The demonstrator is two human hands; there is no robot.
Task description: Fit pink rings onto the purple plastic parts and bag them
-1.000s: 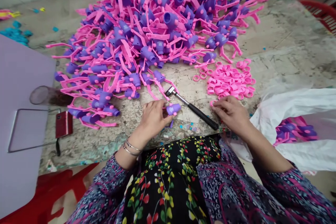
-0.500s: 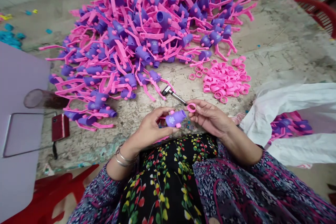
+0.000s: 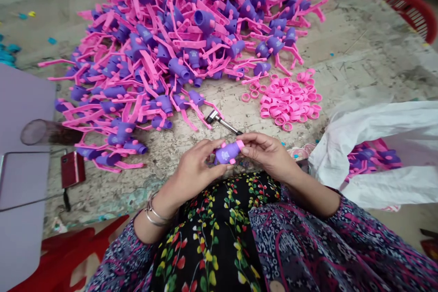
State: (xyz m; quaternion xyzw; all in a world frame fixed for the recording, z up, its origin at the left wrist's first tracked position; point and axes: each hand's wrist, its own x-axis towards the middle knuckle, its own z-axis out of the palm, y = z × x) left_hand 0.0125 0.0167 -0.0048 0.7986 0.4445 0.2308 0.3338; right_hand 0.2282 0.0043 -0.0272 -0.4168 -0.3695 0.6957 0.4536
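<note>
Between thumb and fingers, my left hand (image 3: pixel 196 166) grips a purple plastic piece (image 3: pixel 226 153) with pink knobs and a pale print. My right hand (image 3: pixel 268 153) pinches a pink ring (image 3: pixel 241 144), which sits at the narrow end of that purple piece. How far the ring is seated cannot be made out behind the fingertips. Just beyond my hands lies a small hammer (image 3: pixel 224 123) with a metal handle. A heap of loose pink rings (image 3: pixel 289 100) is on the table behind my right hand.
A large pile of purple pieces with pink arms (image 3: pixel 178 45) covers the far table (image 3: pixel 356 68). At left are a tipped glass (image 3: pixel 51 132) and a red phone (image 3: pixel 73 169). A white sack (image 3: pixel 369 123) holding similar pieces stands at right. A red chair (image 3: pixel 410 9) is beyond.
My right hand has brought the pink ring leftward onto the narrow end of the purple piece. My left hand keeps its hold. The whole view has shifted slightly.
</note>
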